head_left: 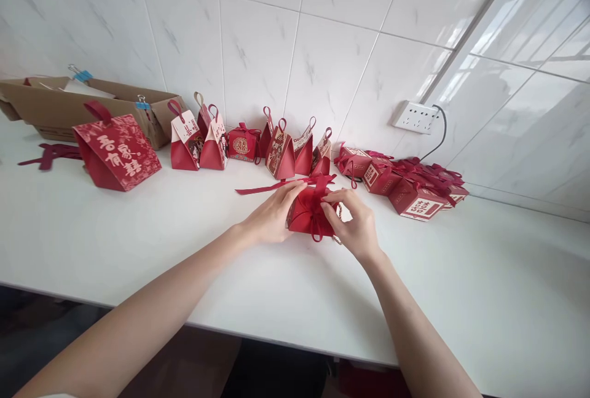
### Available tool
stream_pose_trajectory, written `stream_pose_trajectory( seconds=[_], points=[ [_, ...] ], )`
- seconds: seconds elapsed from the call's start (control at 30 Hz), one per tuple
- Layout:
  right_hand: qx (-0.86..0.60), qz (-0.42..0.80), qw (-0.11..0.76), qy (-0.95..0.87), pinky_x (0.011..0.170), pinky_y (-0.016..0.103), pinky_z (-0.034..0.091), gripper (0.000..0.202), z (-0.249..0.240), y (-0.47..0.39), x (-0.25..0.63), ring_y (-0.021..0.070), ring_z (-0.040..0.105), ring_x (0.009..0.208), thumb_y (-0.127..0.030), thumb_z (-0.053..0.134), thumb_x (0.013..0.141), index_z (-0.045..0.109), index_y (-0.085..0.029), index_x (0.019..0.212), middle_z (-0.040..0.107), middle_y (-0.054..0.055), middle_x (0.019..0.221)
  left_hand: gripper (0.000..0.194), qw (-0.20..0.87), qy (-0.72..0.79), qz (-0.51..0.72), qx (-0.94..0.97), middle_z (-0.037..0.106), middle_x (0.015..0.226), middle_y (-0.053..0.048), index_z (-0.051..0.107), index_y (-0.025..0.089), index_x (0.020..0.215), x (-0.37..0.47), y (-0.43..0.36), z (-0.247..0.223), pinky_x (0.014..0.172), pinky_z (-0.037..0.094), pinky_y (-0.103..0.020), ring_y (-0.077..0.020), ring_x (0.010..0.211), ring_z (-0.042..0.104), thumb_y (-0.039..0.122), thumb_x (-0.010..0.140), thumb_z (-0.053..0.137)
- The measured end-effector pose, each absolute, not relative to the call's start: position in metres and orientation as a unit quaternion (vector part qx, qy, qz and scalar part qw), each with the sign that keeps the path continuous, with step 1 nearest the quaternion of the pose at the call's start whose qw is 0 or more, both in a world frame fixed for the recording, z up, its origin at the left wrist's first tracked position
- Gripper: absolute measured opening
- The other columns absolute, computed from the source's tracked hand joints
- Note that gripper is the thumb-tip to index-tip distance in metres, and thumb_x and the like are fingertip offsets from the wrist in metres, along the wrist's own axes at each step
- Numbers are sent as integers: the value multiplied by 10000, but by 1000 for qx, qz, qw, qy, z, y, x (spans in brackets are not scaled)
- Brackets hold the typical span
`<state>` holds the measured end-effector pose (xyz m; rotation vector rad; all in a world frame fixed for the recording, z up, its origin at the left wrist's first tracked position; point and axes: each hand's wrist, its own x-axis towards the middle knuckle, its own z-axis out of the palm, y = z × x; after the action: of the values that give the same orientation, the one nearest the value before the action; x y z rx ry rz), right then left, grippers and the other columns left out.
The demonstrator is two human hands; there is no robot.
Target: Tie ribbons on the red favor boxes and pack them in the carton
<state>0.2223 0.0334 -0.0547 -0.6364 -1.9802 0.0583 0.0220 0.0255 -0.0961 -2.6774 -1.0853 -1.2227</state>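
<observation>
A small red gift box sits on the white table in front of me, topped by a red ribbon tied in a bow with a loop hanging down its near side. My left hand grips the box by its left side, fingers reaching behind it. With thumb and forefinger, my right hand pinches the ribbon at the right of the bow. A twisted gold cord shows partly behind the right fingers. Just beyond the box lies a loose red ribbon strip.
Several red gift boxes with loops line the wall. A larger red box stands left, near loose ribbons and a cardboard carton. Ribboned hexagonal boxes cluster right, below a power strip. The table's front edge runs under my forearms.
</observation>
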Motion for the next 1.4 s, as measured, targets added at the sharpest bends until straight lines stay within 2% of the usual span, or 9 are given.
stream_pose_trajectory(
  seconds=[0.2, 0.27, 0.4, 0.6, 0.77, 0.87, 1.0, 1.17, 1.4],
  points=[
    [-309, 72, 535, -783, 807, 369, 482, 166, -54, 36, 225, 217, 592, 918, -285, 591, 839, 520, -218, 704, 596, 41, 816, 1036, -41, -355, -385, -851, 241, 1478, -167, 12, 276, 1454, 20, 26, -96, 1059, 391, -507, -317, 1379, 264, 20, 668, 636],
    [-311, 84, 528, -786, 885, 401, 468, 102, -55, 38, 226, 228, 567, 1037, -307, 527, 877, 568, -220, 845, 609, 74, 977, 1050, -58, -355, -381, -852, 216, 1496, -160, 9, 278, 1456, 19, 26, -95, 1066, 387, -499, -313, 1388, 249, -24, 648, 607],
    [-297, 114, 481, -817, 993, 440, 417, 357, -56, 41, 227, 227, 469, 1224, -300, 442, 919, 460, -248, 1271, 510, 99, 1309, 1070, -63, -340, -377, -859, 178, 1526, -139, 8, 297, 1459, 17, 27, -96, 1062, 400, -476, -301, 1404, 221, -73, 625, 567],
    [-347, 116, 525, -769, 758, 351, 521, 122, -59, 37, 222, 185, 621, 787, -272, 532, 856, 644, -224, 865, 669, 35, 837, 1035, -49, -344, -373, -861, 226, 1522, -118, 41, 332, 1455, 19, 27, -99, 1004, 457, -448, -286, 1376, 298, -58, 649, 560],
    [-364, 200, 588, -695, 843, 384, 522, 189, -57, 37, 222, 165, 620, 827, -243, 583, 793, 565, -230, 981, 643, 4, 828, 984, -116, -382, -411, -819, 277, 1500, -125, 135, 260, 1461, 14, 24, -88, 1045, 412, -416, -296, 1348, 346, 92, 643, 656],
    [-379, 267, 567, -681, 771, 363, 544, 150, -53, 38, 225, 169, 614, 808, -275, 598, 773, 576, -216, 910, 620, 9, 786, 977, -169, -386, -413, -808, 313, 1499, -102, 181, 225, 1463, 10, 22, -79, 1090, 345, -415, -305, 1353, 336, 85, 606, 629],
    [-368, 359, 524, -679, 660, 328, 549, 186, -50, 39, 227, 182, 609, 787, -340, 643, 730, 584, -197, 833, 606, 23, 800, 796, -267, -413, -447, -747, 511, 1373, -73, 347, 177, 1407, 5, 23, -74, 1018, 422, -352, -280, 1285, 445, 70, 640, 531],
    [-328, 489, 404, -700, 496, 243, 414, 292, -55, 38, 226, 111, 491, 566, -458, 619, 770, 579, -184, 861, 512, -22, 671, 589, -337, -396, -518, -679, 596, 1264, -125, 448, 161, 1294, 6, 25, -76, 940, 469, -355, -238, 1118, 592, 139, 722, 584],
    [-355, 506, 419, -665, 410, 213, 182, 452, -57, 36, 221, 77, 234, 454, -647, 488, 801, 444, -202, 740, 285, -80, 526, 255, -370, -360, -499, -696, 701, 1010, -106, 650, 135, 946, 12, 26, -74, 853, 506, -346, -223, 939, 662, 191, 698, 644]
  ],
)
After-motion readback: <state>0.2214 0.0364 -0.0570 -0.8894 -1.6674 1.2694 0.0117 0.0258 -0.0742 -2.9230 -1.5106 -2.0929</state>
